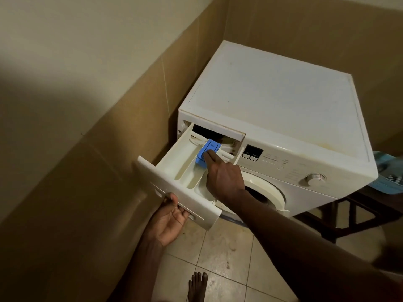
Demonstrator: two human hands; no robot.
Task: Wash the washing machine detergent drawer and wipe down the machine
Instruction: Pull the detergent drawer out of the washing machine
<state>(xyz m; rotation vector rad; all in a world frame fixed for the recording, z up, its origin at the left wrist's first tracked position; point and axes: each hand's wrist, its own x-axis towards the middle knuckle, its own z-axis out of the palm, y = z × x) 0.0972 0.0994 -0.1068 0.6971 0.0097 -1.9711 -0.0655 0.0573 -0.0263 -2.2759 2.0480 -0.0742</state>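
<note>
A white front-loading washing machine stands in the corner. Its white detergent drawer is pulled far out to the lower left, its compartments showing. My left hand grips the drawer's front panel from below, thumb on top. My right hand reaches into the drawer, fingers pressing on the blue insert in the middle compartment near the machine's opening. The drawer's back end is still inside the slot.
Tan and cream walls close in on the left and behind the machine. A dark wooden stand with blue cloth sits to the right. Beige floor tiles and my bare foot lie below.
</note>
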